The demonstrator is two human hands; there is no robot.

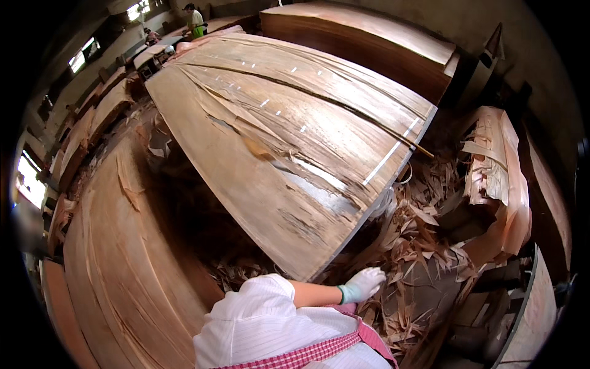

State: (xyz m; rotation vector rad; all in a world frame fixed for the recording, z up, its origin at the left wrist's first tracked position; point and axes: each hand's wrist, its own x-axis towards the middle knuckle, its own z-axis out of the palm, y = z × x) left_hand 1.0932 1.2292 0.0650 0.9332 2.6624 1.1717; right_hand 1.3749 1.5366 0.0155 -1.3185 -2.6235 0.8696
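Observation:
My left hand (365,284), in a white glove with a teal cuff, reaches across in front of my body. Its fingers are loosely bent, and nothing shows in them. Just beyond it lies the near corner of a wide stack of wood veneer sheets (233,154), with no contact visible. The top sheet is wrinkled and split, and short white tape strips (264,103) mark it. A thin brown stick (420,148) pokes past the stack's right edge. Torn veneer scraps (405,246) lie beside the hand. My right hand is out of view.
Another veneer stack (117,258) stands at the left, and a tall one (362,43) at the back. On the right is a bundle of veneer strips (491,160). Scraps litter the floor. A person (195,21) stands at the far end.

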